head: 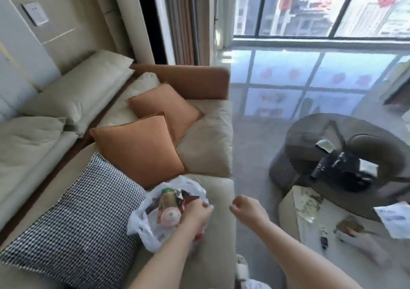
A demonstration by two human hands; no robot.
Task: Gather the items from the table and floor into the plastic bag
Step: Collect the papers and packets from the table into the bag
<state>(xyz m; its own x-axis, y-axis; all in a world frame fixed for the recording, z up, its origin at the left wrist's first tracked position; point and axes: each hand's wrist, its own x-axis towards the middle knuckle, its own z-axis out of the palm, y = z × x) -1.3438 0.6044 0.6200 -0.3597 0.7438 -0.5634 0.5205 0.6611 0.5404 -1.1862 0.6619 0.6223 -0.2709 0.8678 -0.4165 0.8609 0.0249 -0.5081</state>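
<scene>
A white plastic bag (142, 224) sits open on the beige sofa seat (218, 191). Inside it I see a pink round lid (169, 216), a tan bottle and several wrappers. My left hand (198, 211) grips the bag's right rim. My right hand (245, 210) hovers just right of the bag over the sofa's edge, fingers curled and holding nothing. On the low table (310, 228) at the right lie a green-printed packet (307, 203), a brown wrapper (349, 225), a small dark item (323, 241) and a white-blue bag (395, 218).
Orange cushions (137, 146) and a checked cushion (84, 213) fill the sofa left of the bag. A dark round table (310, 137) at the right carries a black camera (341, 171) and paper scraps. Grey floor (250, 137) lies between sofa and tables. A slipper (241, 268) shows below.
</scene>
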